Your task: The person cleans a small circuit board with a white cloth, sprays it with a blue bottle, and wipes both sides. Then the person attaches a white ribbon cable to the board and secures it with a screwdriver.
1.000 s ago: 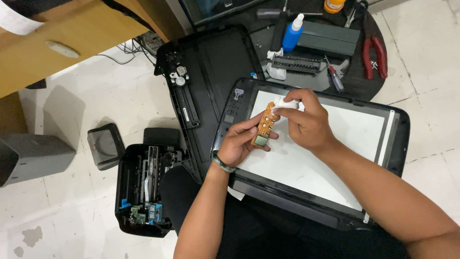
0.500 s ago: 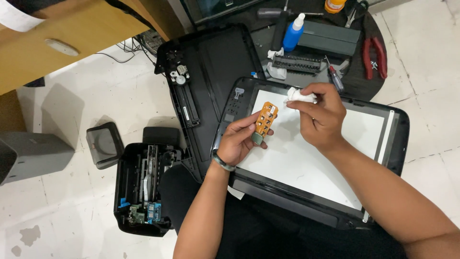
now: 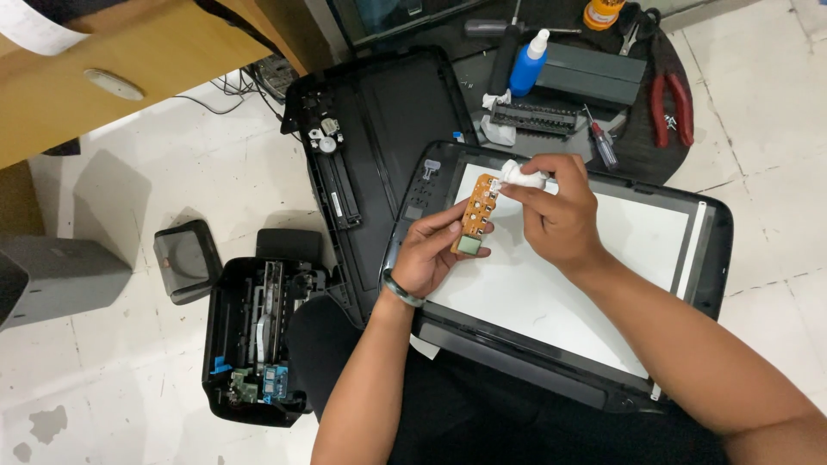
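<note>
Hands clean a small circuit board over an opened printer lid

The black scanner lid (image 3: pixel 706 258) with its white pad lies across the lap; a gutted black printer body (image 3: pixel 254 344) sits on the floor tiles. The left hand (image 3: pixel 431 254) pinches the narrow orange circuit board (image 3: pixel 475 215) upright, while the right hand (image 3: pixel 560 211) grips a white cloth wad (image 3: pixel 521 176) touching its top end. A blue bottle (image 3: pixel 525 65) with a white cap stands beyond.

Blue squeeze bottle (image 3: pixel 525 67) with white nozzle, upright at top centre. Orange round container (image 3: pixel 602 13) at top edge. Small grey display window on orange circuit board (image 3: pixel 475 216).
</note>
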